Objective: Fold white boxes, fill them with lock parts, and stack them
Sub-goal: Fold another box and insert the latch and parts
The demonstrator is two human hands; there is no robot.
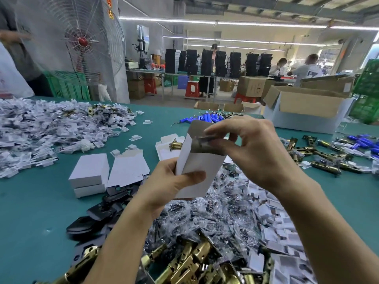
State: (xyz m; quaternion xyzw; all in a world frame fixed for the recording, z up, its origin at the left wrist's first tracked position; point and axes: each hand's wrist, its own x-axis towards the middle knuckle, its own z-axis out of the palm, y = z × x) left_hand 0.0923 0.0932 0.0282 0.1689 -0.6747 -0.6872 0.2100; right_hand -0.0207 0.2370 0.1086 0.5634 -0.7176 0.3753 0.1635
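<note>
My left hand [174, 184] grips the lower end of an upright white box [202, 160], thumb across its front. The box's top end is open, flap raised. My right hand [248, 148] pinches a small dark, shiny lock part [205, 139] at that open mouth. Two closed white boxes [90, 175] lie stacked on the green table [41, 201] to the left, next to flat unfolded box blanks [128, 168]. An open white box with a brass latch [176, 145] in it lies behind the held box.
Brass latches [190, 261], bagged screws [205, 218] and black plates [102, 210] pile up near me. A heap of small white packets [41, 132] covers the left. Blue cylinders [205, 118] and latches lie right. Cardboard cartons [307, 105] stand at the back right, a fan [82, 41] back left.
</note>
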